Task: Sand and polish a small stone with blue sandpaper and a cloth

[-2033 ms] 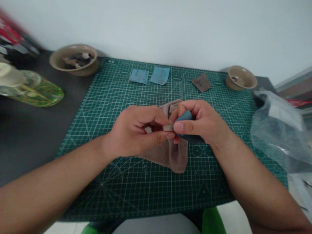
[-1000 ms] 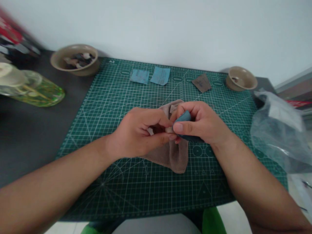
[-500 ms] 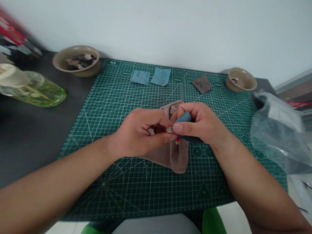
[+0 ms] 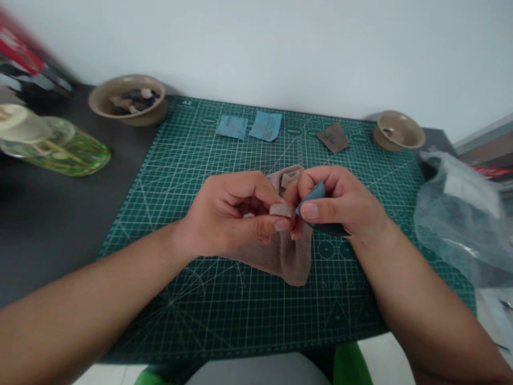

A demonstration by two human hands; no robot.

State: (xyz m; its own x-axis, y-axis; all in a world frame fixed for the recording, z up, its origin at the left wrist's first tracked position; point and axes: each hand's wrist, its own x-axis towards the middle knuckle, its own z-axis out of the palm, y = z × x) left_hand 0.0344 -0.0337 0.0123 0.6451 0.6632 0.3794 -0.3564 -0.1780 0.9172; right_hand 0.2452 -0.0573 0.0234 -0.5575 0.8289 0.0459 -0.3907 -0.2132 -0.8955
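Cloth [image 4: 296, 263], brown and wrinkled, lies on the green mat [image 4: 260, 318]. Over it, the left hand [image 4: 218, 219] pinches a little grey-brown piece [image 4: 280, 209], and the right hand [image 4: 349, 207] pinches a bent blue sheet [image 4: 314, 196], its pointy end just beside that piece

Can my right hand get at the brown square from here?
Probably yes: the brown square lies just beyond the right hand, with only green mat showing between. That hand is pinching a blue sheet, though, which may hamper picking up.
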